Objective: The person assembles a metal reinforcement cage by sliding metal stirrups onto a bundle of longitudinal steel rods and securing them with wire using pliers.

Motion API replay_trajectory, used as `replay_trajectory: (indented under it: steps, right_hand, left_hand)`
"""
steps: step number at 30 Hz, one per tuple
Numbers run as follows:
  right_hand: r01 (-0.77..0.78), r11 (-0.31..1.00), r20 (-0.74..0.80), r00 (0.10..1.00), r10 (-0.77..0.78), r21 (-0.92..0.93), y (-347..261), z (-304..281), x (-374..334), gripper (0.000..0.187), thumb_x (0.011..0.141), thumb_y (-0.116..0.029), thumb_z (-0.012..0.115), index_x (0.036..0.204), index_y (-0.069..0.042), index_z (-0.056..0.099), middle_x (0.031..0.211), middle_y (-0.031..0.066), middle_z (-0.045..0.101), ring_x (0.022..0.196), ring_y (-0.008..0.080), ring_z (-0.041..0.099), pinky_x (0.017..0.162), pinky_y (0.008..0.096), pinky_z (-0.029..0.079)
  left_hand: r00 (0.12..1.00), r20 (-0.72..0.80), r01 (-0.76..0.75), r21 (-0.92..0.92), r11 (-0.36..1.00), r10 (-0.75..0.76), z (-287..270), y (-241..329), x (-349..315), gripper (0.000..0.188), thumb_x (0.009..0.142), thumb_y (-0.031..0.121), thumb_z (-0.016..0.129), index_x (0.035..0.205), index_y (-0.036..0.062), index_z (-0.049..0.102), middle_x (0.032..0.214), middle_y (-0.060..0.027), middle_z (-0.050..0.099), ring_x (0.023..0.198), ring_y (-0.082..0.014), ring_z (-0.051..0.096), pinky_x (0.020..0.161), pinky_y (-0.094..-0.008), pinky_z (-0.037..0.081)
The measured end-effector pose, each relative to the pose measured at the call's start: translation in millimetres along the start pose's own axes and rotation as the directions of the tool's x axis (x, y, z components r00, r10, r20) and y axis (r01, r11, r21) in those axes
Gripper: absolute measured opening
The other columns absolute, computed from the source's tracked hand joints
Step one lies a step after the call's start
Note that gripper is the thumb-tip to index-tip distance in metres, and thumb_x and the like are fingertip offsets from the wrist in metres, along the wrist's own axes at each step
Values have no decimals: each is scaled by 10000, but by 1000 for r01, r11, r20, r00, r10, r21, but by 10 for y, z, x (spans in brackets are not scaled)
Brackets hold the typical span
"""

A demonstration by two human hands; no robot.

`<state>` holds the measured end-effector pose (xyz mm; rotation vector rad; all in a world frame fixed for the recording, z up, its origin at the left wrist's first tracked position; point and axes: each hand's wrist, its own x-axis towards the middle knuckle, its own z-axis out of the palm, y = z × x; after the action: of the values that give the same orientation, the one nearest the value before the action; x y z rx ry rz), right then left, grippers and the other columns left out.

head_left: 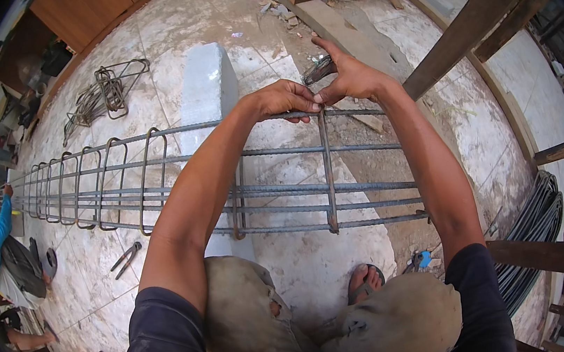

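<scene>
A long rebar cage [283, 186] of ribbed bars and square stirrups runs across in front of me. Both hands meet at the top bar, over the upper corner of one stirrup [328, 163]. My left hand [284, 98] is closed there, thumb and fingertips pinched together; whatever is between them is too small to make out. My right hand [353, 79] holds a bundle of thin dark wire [319, 70] against its fingers. Its thumb reaches toward the left fingertips, and one finger sticks up.
A pale block [207, 79] supports the cage. Pincers [126, 260] and a blue-handled tool [418, 261] lie on the floor. Bent stirrups [107, 95] are heaped at far left. Timber posts [474, 19] and coiled bars [532, 237] stand right. Another person [5, 245] touches the cage's left end.
</scene>
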<state>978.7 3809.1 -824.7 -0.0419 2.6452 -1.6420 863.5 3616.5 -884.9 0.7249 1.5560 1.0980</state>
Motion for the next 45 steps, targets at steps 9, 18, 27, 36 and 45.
replay_trajectory:
  steps: [9,18,27,36,45]
  right_hand:
    - [-304,953,294,912,287,12,-140,-5,255,588,868,-397,848,1335,-104,644,1021,57,716,827,143,685,705,299,598]
    - [-198,978,263,949,174,67,-35,107,298,393,812,-243,886,1146,-120,722,1034,13,724,878,131,655,663,289,546]
    - [-118,982,215,973,85,149,191,132,375,347,773,-115,887,1078,-37,740,967,67,754,860,165,699,720,334,592]
    - [-69,978,86,995,53,195,258,245,378,411,769,-40,871,1123,-25,665,929,67,725,734,141,678,630,307,587]
    - [-237,872,-202,915,348,428,486,300,241,544,748,48,791,1230,70,541,940,161,708,714,212,722,564,348,635]
  left_hand:
    - [999,-54,6,61,998,-3,48,63,-73,344,882,263,847,1124,41,744,1018,-47,745,854,-131,695,751,-281,581]
    - [997,-73,-6,83,996,13,47,20,-73,418,846,286,878,1155,59,711,1037,-39,741,848,-131,693,741,-280,585]
    - [996,-87,-2,68,998,8,59,35,-48,406,834,277,889,1139,79,708,1044,-31,739,831,-124,691,736,-272,583]
    - [992,-128,9,84,996,1,62,-11,-34,346,829,247,894,1068,76,712,964,-7,715,829,-109,661,728,-272,561]
    - [876,-277,-302,325,896,396,252,5,-100,367,781,258,930,938,41,678,842,0,646,753,-88,563,667,-298,483]
